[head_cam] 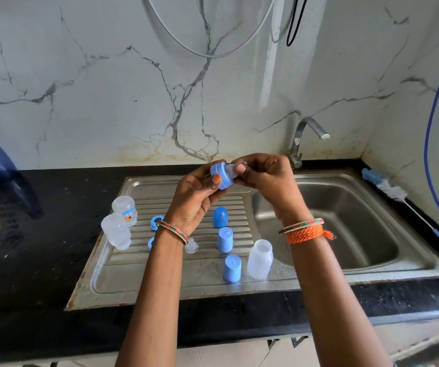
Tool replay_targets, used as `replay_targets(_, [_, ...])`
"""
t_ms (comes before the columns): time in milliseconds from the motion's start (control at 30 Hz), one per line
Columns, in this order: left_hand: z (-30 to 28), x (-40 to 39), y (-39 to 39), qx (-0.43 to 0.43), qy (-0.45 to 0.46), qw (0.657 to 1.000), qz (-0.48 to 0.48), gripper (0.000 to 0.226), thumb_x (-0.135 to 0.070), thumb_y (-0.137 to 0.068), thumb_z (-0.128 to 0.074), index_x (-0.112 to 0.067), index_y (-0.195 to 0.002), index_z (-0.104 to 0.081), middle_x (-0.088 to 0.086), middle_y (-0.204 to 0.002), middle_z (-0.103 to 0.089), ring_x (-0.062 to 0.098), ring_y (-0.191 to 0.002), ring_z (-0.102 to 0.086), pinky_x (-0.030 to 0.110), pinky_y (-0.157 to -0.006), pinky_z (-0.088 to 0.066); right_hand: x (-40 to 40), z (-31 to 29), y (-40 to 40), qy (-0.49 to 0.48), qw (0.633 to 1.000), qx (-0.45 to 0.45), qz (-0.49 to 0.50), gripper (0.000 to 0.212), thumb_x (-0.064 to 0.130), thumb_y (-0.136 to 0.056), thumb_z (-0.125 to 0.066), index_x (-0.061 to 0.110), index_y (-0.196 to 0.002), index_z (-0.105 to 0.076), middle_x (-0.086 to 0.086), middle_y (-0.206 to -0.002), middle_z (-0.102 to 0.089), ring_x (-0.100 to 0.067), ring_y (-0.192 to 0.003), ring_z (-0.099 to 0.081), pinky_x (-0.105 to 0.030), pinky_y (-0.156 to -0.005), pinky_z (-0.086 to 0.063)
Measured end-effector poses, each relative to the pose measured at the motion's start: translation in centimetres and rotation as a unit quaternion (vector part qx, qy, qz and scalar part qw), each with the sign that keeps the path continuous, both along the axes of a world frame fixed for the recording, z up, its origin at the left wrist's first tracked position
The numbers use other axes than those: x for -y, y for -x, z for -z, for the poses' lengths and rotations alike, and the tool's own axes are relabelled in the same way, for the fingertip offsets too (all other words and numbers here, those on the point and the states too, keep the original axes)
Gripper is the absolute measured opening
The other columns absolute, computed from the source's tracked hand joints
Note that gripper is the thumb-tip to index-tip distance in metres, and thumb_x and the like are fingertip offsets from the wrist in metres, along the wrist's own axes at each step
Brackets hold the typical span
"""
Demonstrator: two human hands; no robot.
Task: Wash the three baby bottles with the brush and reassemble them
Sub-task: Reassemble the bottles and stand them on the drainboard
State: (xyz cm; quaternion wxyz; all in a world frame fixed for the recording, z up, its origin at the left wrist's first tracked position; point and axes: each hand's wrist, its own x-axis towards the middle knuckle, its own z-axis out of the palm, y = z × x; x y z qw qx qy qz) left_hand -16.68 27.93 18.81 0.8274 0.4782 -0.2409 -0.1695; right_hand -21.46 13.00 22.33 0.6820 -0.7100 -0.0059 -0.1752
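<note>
Currently, head view: both hands are raised over the drainboard [123, 282] of the steel sink [345, 223]. Left hand [197, 197] grips a blue collar ring [220, 175], thumb on its rim. Right hand [263, 176] pinches the clear nipple [235, 169] seated in that ring.

On the drainboard: two clear bottles at left, one printed [125, 210], one plain [116, 231], touching or nearly so. Third bottle [260, 259] stands upright and open-topped near the basin edge. Three blue caps sit in a column between the arms: [220, 217], [225, 239], [232, 264]. Two more blue rings, [156, 221] and [151, 244], partly hidden by the left wrist. Loose nipple [192, 246] just beside that wrist.

Bottle brush [398, 194] lies on the black counter [27, 260] right of the basin. Tap [305, 136] behind the basin.
</note>
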Motion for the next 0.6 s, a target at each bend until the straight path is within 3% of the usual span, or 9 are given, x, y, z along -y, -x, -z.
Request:
replay_targets(100, [0.7,0.1,0.1,-0.02,-0.04,0.999,-0.018,0.026,-0.005,-0.081,-0.067,-0.009,-0.106,-0.061,0.0,-0.093,-0.073,0.013,-0.09,-0.068,0.027,-0.085,-0.055,1.1,-0.2,0.7,0.0,0.995,-0.058,-0.081,0.014,-0.007,-0.087,-0.06,-0.001,-0.098,-0.065,-0.021,-0.095,-0.063,-0.022,-0.085,-0.064,-0.03,-0.081,-0.058])
replay_targets(200, [1.6,1.0,0.6,-0.085,-0.05,0.995,0.007,0.018,-0.002,-0.095,-0.044,-0.008,-0.106,-0.057,0.002,-0.087,-0.073,0.013,-0.082,-0.07,0.03,-0.084,-0.055,2.0,0.6,0.9,0.176,0.978,-0.058,-0.098,0.037,0.0,-0.079,-0.072,0.013,-0.113,-0.064,-0.016,-0.1,-0.064,-0.02,-0.088,-0.063,-0.039,-0.087,-0.055])
replay_targets(267, [2.2,1.9,1.1,-0.117,-0.08,0.989,0.033,0.016,-0.008,-0.097,-0.042,-0.013,-0.105,-0.055,-0.002,-0.083,-0.073,0.011,-0.077,-0.069,0.029,-0.081,-0.056,2.2,1.6,1.2,0.286,0.955,-0.047,-0.064,0.038,0.011,-0.074,-0.08,0.021,-0.108,-0.067,-0.002,-0.101,-0.069,-0.019,-0.089,-0.066,-0.041,-0.086,-0.055])
replay_targets(333, [3.5,2.7,1.4,-0.098,-0.136,0.985,0.035,0.021,-0.01,-0.096,-0.046,-0.021,-0.112,-0.051,-0.007,-0.079,-0.071,0.01,-0.076,-0.063,0.023,-0.077,-0.051,2.8,2.5,1.8,0.338,0.939,-0.046,-0.034,0.036,0.016,-0.072,-0.082,0.022,-0.104,-0.068,0.005,-0.099,-0.07,-0.017,-0.091,-0.066,-0.04,-0.085,-0.053])
replay_targets(400, [5.0,3.0,1.5,-0.015,-0.236,0.972,0.004,0.045,-0.007,-0.09,-0.058,-0.021,-0.13,-0.042,-0.002,-0.1,-0.07,0.007,-0.092,-0.057,0.015,-0.079,-0.046,3.7,3.5,2.3,0.398,0.915,-0.051,-0.036,0.036,0.018,-0.071,-0.083,0.018,-0.104,-0.069,0.004,-0.098,-0.07,-0.013,-0.09,-0.065,-0.035,-0.085,-0.052])
replay_targets(433, [5.8,3.1,1.5,0.059,-0.322,0.945,-0.022,0.062,-0.012,-0.084,-0.068,-0.02,-0.138,-0.038,0.004,-0.12,-0.062,0.007,-0.109,-0.052,0.015,-0.088,-0.043,4.3,3.9,2.5,0.44,0.895,-0.059,-0.044,0.037,0.018,-0.071,-0.082,0.016,-0.105,-0.069,0.002,-0.099,-0.07,-0.014,-0.091,-0.065,-0.032,-0.085,-0.051])
replay_targets(467, [6.7,3.1,1.6,0.141,-0.427,0.892,-0.037,0.077,-0.024,-0.078,-0.076,-0.021,-0.142,-0.034,0.008,-0.137,-0.049,0.009,-0.125,-0.042,0.021,-0.1,-0.038,4.9,4.2,2.7,0.482,0.871,-0.077,-0.058,0.038,0.017,-0.071,-0.081,0.015,-0.107,-0.069,0.0,-0.102,-0.07,-0.015,-0.094,-0.064,-0.028,-0.085,-0.05])
replay_targets(533, [8.3,3.5,2.2,0.261,-0.586,0.766,-0.04,0.091,-0.049,-0.068,-0.078,-0.029,-0.144,-0.032,0.002,-0.149,-0.034,0.016,-0.142,-0.02,0.038,-0.113,-0.021,5.5,4.6,2.8,0.548,0.822,-0.123,-0.091,0.039,0.012,-0.071,-0.078,0.017,-0.109,-0.07,-0.001,-0.109,-0.069,-0.015,-0.101,-0.062,-0.019,-0.085,-0.044])
replay_targets(600, [9.7,4.3,2.6,0.309,-0.609,0.73,-0.017,0.089,-0.055,-0.067,-0.076,-0.034,-0.142,-0.034,-0.006,-0.15,-0.033,0.015,-0.145,-0.01,0.043,-0.111,-0.011,5.5,5.1,2.6,0.577,0.792,-0.16,-0.12,0.041,0.01,-0.073,-0.075,0.02,-0.112,-0.069,0.001,-0.114,-0.068,-0.012,-0.103,-0.059,-0.018,-0.085,-0.041])
